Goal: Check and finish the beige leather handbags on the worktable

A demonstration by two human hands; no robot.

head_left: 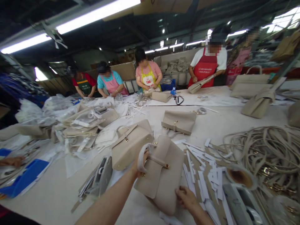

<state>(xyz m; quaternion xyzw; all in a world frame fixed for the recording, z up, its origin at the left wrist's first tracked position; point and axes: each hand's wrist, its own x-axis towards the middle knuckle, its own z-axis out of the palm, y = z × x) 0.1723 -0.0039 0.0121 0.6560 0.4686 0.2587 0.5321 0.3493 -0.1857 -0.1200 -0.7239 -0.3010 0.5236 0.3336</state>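
Note:
A beige handbag [167, 168] with a flap, a narrow strap and gold-coloured fittings is tilted on its side just above the table. My left hand [140, 161] is closed at its top edge, by the handle [141, 157], which has a pale wrapping; part of the fingers is hidden there. At the opposite lower corner, my right hand [187, 197] pinches the bag's edge between thumb and fingers. Right behind it stands a second beige handbag [131, 143], close to my left hand. Another similar handbag [179, 122] lies farther back.
White paper strips [203, 175] litter the right side, beside a heap of beige straps [260, 153] and a grey tape dispenser [243, 203]. Wrapped bag pieces [82, 122] pile up at left. A co-worker's hand [11, 161] is near a blue dispenser [25, 176]. Several people work across the table.

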